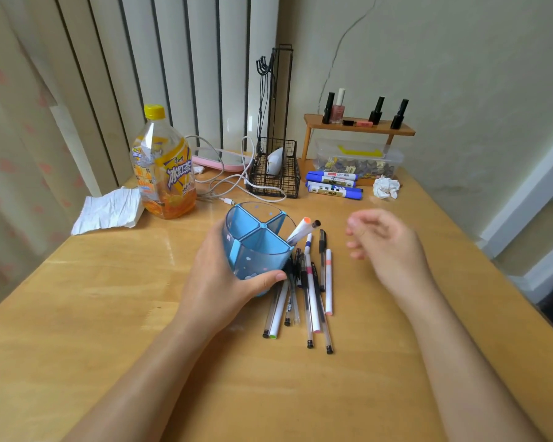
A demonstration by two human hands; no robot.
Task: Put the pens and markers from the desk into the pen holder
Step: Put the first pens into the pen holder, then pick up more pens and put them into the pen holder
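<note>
A round blue pen holder [253, 247] with inner dividers stands on the wooden desk [109, 314], tilted slightly toward me. My left hand [224, 282] is wrapped around its near side. Two pens [302, 231] stick out of its right compartment, one white with an orange tip, one with a dark tip. Several loose pens and markers [310, 301] lie in a pile on the desk just right of and below the holder. My right hand [387, 244] hovers above the desk to the right of the pile, fingers loosely curled, holding nothing. Three blue-capped markers [332, 184] lie farther back.
An orange iced-tea bottle [165, 167] and a crumpled tissue [109, 210] sit at the back left. A black wire rack [275, 173] with white cables, a small wooden shelf [358, 126] with nail polish bottles, a clear plastic box [358, 159] and a paper ball [386, 186] line the back.
</note>
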